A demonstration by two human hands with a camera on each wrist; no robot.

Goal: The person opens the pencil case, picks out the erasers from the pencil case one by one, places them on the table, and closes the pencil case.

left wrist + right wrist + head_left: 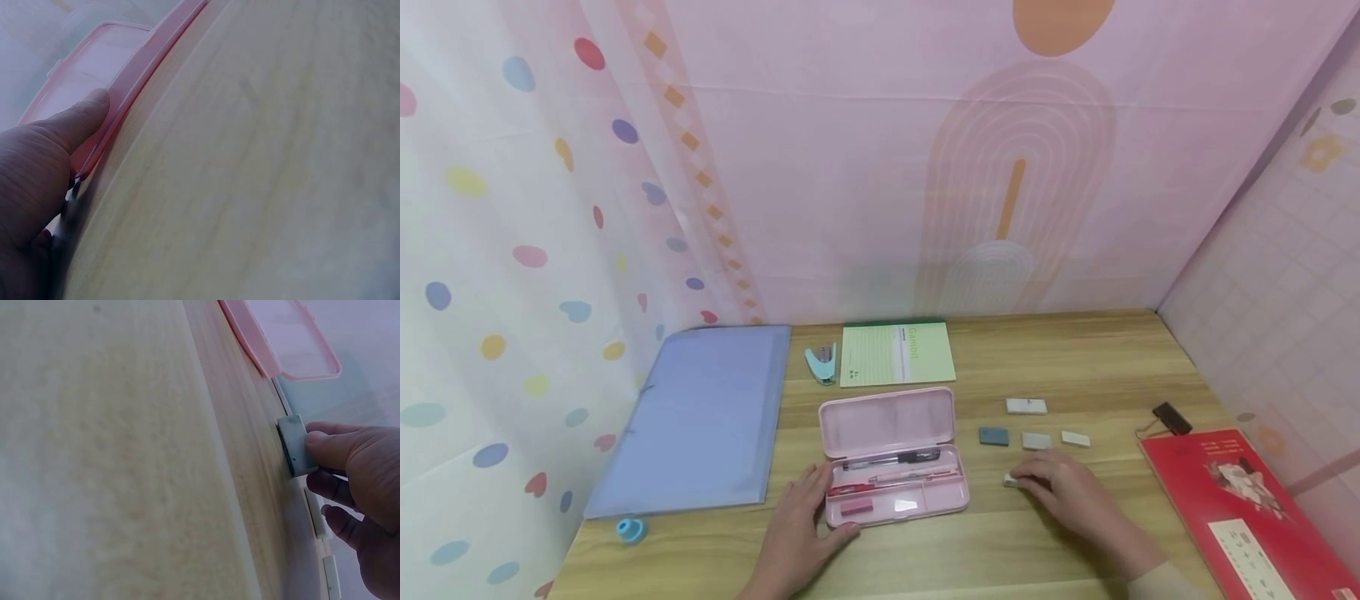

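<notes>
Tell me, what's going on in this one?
A person at a wooden table pinches a small pale eraser between the thumb and fingers of the right hand, to the right of an open pink pencil case. The left hand rests against the case's near left corner. Pens lie inside the case, and four more erasers lie on the table beyond the right hand.

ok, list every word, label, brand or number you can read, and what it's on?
"Gambit": green notebook; its other print is too small to read.
Red book: cover print and white label too blurred to read.
Rearmost white eraser: mark too small to read.
</notes>
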